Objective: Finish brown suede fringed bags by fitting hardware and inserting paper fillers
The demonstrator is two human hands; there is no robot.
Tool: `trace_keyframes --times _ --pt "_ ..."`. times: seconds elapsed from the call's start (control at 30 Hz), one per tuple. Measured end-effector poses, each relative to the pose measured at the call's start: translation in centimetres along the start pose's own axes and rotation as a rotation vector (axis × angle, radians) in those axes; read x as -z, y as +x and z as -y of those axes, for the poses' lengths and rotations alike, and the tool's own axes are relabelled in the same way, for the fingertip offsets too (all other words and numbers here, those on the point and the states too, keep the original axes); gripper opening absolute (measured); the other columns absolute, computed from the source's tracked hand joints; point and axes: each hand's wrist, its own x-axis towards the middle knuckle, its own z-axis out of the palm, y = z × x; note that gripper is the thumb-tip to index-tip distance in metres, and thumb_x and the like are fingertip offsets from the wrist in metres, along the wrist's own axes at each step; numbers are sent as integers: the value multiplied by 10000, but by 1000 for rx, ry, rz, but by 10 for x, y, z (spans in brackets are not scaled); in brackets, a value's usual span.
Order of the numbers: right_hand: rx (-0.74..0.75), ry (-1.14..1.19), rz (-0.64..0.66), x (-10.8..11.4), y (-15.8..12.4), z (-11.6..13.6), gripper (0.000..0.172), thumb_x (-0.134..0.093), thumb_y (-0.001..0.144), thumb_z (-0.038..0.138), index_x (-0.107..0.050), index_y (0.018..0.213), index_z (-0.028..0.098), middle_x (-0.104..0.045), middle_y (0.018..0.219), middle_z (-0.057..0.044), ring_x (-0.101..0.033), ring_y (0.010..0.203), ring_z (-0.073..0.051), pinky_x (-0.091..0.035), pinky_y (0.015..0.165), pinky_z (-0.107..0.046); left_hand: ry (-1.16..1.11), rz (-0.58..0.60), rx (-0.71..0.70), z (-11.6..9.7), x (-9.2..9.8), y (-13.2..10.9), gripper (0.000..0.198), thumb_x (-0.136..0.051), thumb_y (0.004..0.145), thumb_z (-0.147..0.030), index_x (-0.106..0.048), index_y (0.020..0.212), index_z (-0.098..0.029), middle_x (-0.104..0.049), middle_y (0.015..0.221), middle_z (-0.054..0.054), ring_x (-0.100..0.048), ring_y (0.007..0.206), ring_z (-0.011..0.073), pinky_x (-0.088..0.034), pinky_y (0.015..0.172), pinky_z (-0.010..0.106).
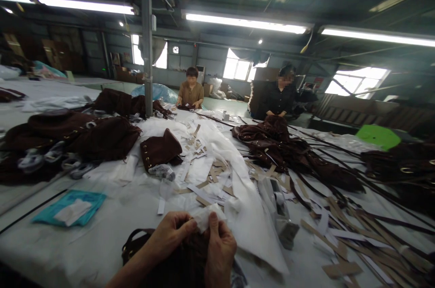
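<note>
Both my hands are close together at the bottom centre, pinching a piece of thin white paper or tissue (204,217). My left hand (175,229) grips its left side between thumb and fingers. On the right side, my right hand (220,245) presses the thumb against it. Directly beneath them lies a dark brown bag (185,261) with a strap loop and small gold-coloured fittings, partly covered by my hands and forearm. Whether my fingers also grip the bag, I cannot tell.
A turquoise packet (97,204) lies at left. Brown bags (102,138) are heaped behind it, and another brown bag (161,147) stands mid-table. Beige and white strips (340,238) and dark straps spread right. Two people (190,90) work across the table, beside a metal post (147,43).
</note>
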Motion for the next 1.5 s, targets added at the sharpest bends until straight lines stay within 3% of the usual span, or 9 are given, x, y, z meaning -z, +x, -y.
trace_keyframes --times 0.23,0.4,0.57,0.67,0.83,1.0,1.23,1.4,1.5 --pt "-9 2 70 -7 0 1 485 -684 658 632 -660 694 149 -602 580 -4 -497 536 -139 -409 491 -244 15 -87 -63 2 1 5 410 -455 847 -525 -521 655 -168 -438 595 -34 -385 573 128 -324 538 236" --pt "-39 38 99 -10 4 -3 461 -695 663 612 -656 714 156 -587 525 21 -507 494 -133 -411 471 -236 -92 -7 -79 2 13 4 210 -393 768 -227 -585 709 -169 -522 641 -12 -452 623 159 -375 601 261" --pt "-27 55 130 -11 6 -4 506 -696 639 637 -683 765 147 -645 587 -7 -557 536 -155 -430 495 -243 -194 23 -69 5 23 -2 471 -545 753 -169 -589 1220 -206 -625 1016 40 -541 915 193 -408 814 278" --pt "-23 38 125 -10 6 -6 519 -690 645 643 -699 795 146 -655 602 -10 -557 534 -148 -420 483 -237 -315 -3 -73 13 22 -1 652 -634 742 -186 -444 1365 -224 -577 1016 31 -527 741 130 -411 667 246" --pt "-74 10 169 -12 4 -8 557 -682 630 677 -705 764 137 -647 583 -14 -557 550 -150 -447 498 -239 -301 -32 -119 11 20 1 478 -663 767 -225 -554 1226 -149 -571 756 -15 -525 666 122 -391 622 231" --pt "-49 -21 363 -19 -1 -6 492 -670 703 606 -711 863 142 -731 783 -63 -662 785 -234 -534 699 -297 -218 -141 -162 9 21 4 213 -679 757 -261 -621 919 -136 -604 744 -1 -552 672 139 -412 618 236" --pt "-71 92 430 -34 2 9 410 -792 639 438 -654 905 159 -732 920 -74 -677 912 -261 -535 837 -366 -29 -290 -238 3 19 7 136 -641 748 -250 -579 830 -160 -560 738 -18 -518 660 128 -413 609 229" --pt "-73 86 366 -43 12 17 419 -824 603 395 -609 886 173 -711 810 -22 -676 754 -198 -554 736 -320 -15 -156 -250 -1 45 6 415 -636 734 -258 -561 1136 -191 -608 950 28 -554 808 159 -428 692 236" --pt "-54 70 295 -41 20 15 398 -815 619 365 -597 901 189 -689 801 11 -651 714 -154 -543 715 -277 22 -53 -109 11 71 5 270 -593 778 -354 -642 994 -200 -611 839 3 -539 765 162 -402 653 225"
